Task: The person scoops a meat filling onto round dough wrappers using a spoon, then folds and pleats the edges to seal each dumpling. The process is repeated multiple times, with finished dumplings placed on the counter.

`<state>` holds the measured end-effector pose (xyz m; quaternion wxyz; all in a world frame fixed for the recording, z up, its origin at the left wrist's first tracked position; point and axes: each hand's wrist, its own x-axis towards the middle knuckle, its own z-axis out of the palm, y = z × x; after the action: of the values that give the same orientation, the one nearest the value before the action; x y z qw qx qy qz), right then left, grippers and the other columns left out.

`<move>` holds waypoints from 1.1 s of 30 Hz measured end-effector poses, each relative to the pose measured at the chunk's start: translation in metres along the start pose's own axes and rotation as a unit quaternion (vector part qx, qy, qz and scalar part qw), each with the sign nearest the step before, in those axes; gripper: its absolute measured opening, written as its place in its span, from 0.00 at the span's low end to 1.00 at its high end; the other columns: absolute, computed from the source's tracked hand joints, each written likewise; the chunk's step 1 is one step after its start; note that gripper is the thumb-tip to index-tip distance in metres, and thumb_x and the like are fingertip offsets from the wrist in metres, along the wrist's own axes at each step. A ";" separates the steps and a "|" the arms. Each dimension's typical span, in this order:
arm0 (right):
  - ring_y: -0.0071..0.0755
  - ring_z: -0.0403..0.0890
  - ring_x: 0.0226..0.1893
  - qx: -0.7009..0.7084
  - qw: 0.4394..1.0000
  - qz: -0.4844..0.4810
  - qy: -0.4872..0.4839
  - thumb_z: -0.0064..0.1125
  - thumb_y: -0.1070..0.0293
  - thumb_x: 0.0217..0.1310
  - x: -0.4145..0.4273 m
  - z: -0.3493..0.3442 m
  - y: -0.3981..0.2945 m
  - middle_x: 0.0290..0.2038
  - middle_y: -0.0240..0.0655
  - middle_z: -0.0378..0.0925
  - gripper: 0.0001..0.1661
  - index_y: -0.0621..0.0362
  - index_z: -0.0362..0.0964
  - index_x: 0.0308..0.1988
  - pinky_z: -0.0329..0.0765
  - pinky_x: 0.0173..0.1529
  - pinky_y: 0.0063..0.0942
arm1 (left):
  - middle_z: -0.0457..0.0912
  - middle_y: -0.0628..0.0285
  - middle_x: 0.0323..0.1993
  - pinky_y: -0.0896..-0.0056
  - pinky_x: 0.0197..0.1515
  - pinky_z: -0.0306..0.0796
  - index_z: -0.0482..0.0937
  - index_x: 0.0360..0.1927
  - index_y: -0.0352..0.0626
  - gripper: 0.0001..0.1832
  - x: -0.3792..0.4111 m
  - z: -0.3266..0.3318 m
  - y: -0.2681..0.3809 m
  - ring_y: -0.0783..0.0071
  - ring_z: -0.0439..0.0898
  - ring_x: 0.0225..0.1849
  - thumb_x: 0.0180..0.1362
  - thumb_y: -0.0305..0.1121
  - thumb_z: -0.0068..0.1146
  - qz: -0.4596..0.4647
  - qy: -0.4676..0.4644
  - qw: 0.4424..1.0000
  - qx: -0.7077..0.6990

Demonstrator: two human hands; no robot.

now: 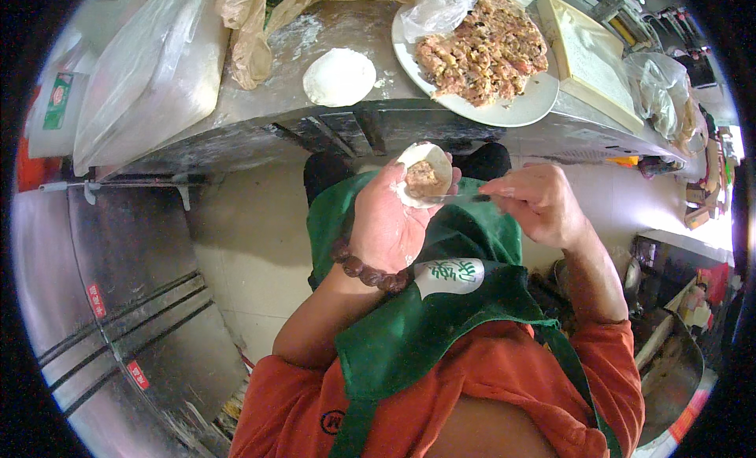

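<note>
In my left hand [390, 222] lies a round dough wrapper [406, 197] cupped in the palm and fingers. Minced filling [423, 178] is spread over the wrapper's middle. My right hand [534, 204] grips a thin spatula or knife [458, 198] by its dark handle, and its flat blade reaches to the wrapper's lower edge. Ahead on the steel counter, a white plate [520, 110] carries a mound of minced meat filling [484, 53], with a clear plastic bag [434, 15] over its back left. A flour-white round of dough [339, 77] sits left of the plate.
A large translucent plastic box [147, 74] and brown paper [251, 44] occupy the counter's left. A shallow pale-rimmed tray [590, 56] stands right of the plate, beside a plastic bag [664, 92]. Steel cabinet doors [130, 251] are at lower left; a metal basin [673, 375] is at lower right.
</note>
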<state>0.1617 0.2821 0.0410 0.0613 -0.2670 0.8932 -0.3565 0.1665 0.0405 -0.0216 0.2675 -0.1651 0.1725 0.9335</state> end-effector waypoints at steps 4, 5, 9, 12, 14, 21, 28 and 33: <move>0.33 0.86 0.28 0.154 0.965 0.207 -0.037 0.62 0.76 0.62 0.011 0.005 -0.011 0.28 0.39 0.85 0.10 0.61 0.84 0.44 0.82 0.35 0.32 | 0.81 0.47 0.57 0.46 0.67 0.71 0.74 0.60 0.33 0.22 -0.006 0.008 -0.010 0.50 0.79 0.61 0.72 0.37 0.41 0.019 0.048 0.999 0.017; 0.31 0.86 0.28 0.153 0.966 0.207 -0.029 0.61 0.76 0.63 0.010 0.004 -0.010 0.29 0.39 0.84 0.10 0.62 0.84 0.44 0.81 0.34 0.31 | 0.81 0.47 0.57 0.45 0.67 0.71 0.74 0.60 0.33 0.22 -0.006 0.007 -0.011 0.49 0.79 0.61 0.72 0.37 0.41 0.019 0.049 0.998 0.019; 0.30 0.86 0.29 0.164 0.963 0.211 0.036 0.60 0.75 0.65 0.007 -0.002 -0.003 0.31 0.41 0.85 0.10 0.62 0.84 0.45 0.82 0.35 0.29 | 0.81 0.46 0.57 0.43 0.67 0.70 0.73 0.60 0.31 0.22 -0.002 0.008 -0.007 0.47 0.78 0.61 0.73 0.37 0.38 0.035 0.085 0.996 0.018; 0.35 0.88 0.32 0.048 0.978 0.138 0.151 0.62 0.75 0.64 0.009 -0.014 0.004 0.34 0.43 0.86 0.10 0.62 0.84 0.45 0.82 0.38 0.31 | 0.80 0.45 0.57 0.43 0.67 0.71 0.72 0.61 0.30 0.23 0.008 0.014 -0.001 0.45 0.78 0.61 0.73 0.36 0.37 0.054 0.102 0.993 0.020; 0.30 0.84 0.36 -0.021 0.973 0.114 0.201 0.60 0.77 0.66 0.009 -0.023 0.004 0.35 0.38 0.85 0.10 0.63 0.83 0.46 0.80 0.44 0.28 | 0.80 0.44 0.57 0.44 0.66 0.72 0.71 0.61 0.29 0.23 0.018 0.017 -0.001 0.44 0.79 0.60 0.72 0.36 0.37 0.064 0.104 0.992 0.031; 0.43 0.87 0.35 -0.135 0.961 0.126 0.204 0.62 0.75 0.64 0.007 -0.027 0.008 0.36 0.43 0.86 0.09 0.60 0.84 0.44 0.81 0.42 0.32 | 0.79 0.44 0.57 0.47 0.61 0.76 0.68 0.63 0.29 0.23 0.048 0.040 -0.014 0.45 0.80 0.57 0.73 0.34 0.34 0.064 0.069 0.995 0.042; 0.49 0.86 0.32 -0.128 0.971 0.098 0.179 0.64 0.69 0.63 0.010 -0.028 0.007 0.33 0.40 0.85 0.09 0.55 0.86 0.42 0.82 0.37 0.39 | 0.78 0.51 0.58 0.54 0.58 0.75 0.68 0.64 0.33 0.22 0.054 0.054 -0.018 0.56 0.80 0.57 0.71 0.33 0.42 0.079 -0.001 0.997 -0.011; 0.46 0.86 0.33 -0.120 0.974 0.112 0.155 0.64 0.76 0.61 0.010 -0.018 0.005 0.34 0.43 0.84 0.11 0.59 0.84 0.45 0.81 0.38 0.34 | 0.78 0.49 0.60 0.51 0.61 0.76 0.68 0.64 0.32 0.22 0.053 0.063 -0.017 0.53 0.79 0.59 0.72 0.33 0.37 0.079 0.035 0.996 0.004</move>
<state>0.1457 0.2908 0.0524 -0.0705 -0.1120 0.9524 -0.2745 0.1195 0.1032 0.0092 0.1879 -0.1822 0.1979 0.9446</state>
